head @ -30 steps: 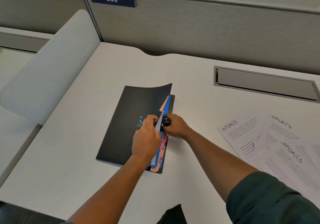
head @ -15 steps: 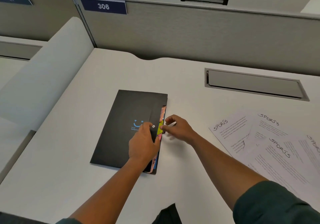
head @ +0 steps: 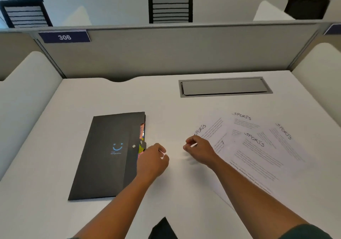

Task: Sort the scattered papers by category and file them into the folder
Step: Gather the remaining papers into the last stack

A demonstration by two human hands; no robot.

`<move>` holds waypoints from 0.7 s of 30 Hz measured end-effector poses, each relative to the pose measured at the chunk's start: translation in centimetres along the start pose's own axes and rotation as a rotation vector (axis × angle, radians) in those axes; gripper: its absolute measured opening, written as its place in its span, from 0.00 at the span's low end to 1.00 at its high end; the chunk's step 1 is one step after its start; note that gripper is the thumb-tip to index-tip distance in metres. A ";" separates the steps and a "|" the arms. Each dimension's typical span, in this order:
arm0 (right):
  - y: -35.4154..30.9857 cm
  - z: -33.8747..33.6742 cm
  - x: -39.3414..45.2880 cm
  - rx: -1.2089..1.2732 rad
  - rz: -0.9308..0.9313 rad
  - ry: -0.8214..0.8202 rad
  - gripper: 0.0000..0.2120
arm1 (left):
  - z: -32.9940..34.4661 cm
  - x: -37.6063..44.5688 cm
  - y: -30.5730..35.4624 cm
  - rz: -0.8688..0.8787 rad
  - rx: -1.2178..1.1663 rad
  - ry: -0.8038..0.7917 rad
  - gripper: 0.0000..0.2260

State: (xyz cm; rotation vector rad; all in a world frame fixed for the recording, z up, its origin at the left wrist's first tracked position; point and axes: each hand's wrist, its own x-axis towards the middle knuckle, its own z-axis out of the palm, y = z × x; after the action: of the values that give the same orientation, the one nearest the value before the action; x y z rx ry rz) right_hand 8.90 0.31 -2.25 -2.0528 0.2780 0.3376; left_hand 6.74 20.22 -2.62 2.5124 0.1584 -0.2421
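Lying closed on the white counter [head: 92,211], a flat black folder with a blue smile logo [head: 108,155] shows coloured tabs at its right edge. The person's left hand [head: 152,162] hovers just beside that edge, fingers loosely curled and holding nothing. The right hand [head: 200,151], fingers likewise loosely curled and empty, sits near overlapping white sheets headed "SPORTS" [head: 258,146], fanned to the right.
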 end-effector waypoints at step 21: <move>14.5 -15.3 -9.1 -0.395 0.308 0.264 0.24 | 13.1 -2.5 13.6 0.045 -0.046 -0.384 0.26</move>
State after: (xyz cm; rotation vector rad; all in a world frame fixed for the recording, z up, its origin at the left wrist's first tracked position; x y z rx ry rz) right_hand -2.58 -19.56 -3.73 -2.4495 0.7440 0.3261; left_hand 4.83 1.46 -4.97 2.3700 -0.0469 -0.6852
